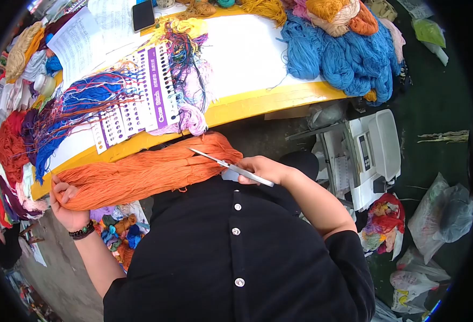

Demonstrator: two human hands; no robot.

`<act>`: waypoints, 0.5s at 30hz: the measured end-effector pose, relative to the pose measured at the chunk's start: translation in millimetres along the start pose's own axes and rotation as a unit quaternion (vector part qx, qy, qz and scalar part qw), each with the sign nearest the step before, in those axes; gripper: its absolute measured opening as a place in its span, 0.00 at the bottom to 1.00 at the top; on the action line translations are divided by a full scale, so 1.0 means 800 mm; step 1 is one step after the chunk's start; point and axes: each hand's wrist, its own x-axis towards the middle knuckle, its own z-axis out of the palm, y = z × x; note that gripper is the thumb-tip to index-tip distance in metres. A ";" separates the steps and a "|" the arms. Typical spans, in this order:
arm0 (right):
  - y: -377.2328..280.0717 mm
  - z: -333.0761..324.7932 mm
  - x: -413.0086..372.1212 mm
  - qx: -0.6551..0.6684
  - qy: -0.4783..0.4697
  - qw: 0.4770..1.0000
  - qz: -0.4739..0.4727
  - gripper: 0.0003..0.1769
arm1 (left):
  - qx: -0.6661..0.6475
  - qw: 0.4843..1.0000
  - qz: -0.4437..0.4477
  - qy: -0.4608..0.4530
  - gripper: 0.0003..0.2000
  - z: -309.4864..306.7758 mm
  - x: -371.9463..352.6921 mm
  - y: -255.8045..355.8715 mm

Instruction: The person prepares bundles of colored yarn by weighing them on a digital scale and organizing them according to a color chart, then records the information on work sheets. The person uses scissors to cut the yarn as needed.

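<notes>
Bright even daylight, soft shadows, strong fisheye distortion, dark vignetted corners

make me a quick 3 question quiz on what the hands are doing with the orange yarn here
1. Which hand holds the scissors? A) left B) right C) neither
2. True or false: the left hand has its grip on one end of the orange yarn hank.
3. Fill in: the big yarn heap at the right end of the table is mostly ____.

Key: 1 B, the right hand. 2 true. 3 blue.
</notes>
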 end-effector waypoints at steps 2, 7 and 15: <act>-0.021 -0.002 0.001 0.046 -0.047 0.991 0.117 0.22 | -0.001 1.000 0.001 0.004 0.20 0.001 0.000 0.000; -0.008 -0.003 -0.003 0.073 -0.058 0.992 0.087 0.23 | -0.003 1.000 0.000 0.011 0.20 0.000 -0.001 0.002; -0.018 -0.018 -0.008 -0.003 -0.119 0.987 0.106 0.33 | -0.002 1.000 0.002 0.017 0.20 0.002 0.001 -0.001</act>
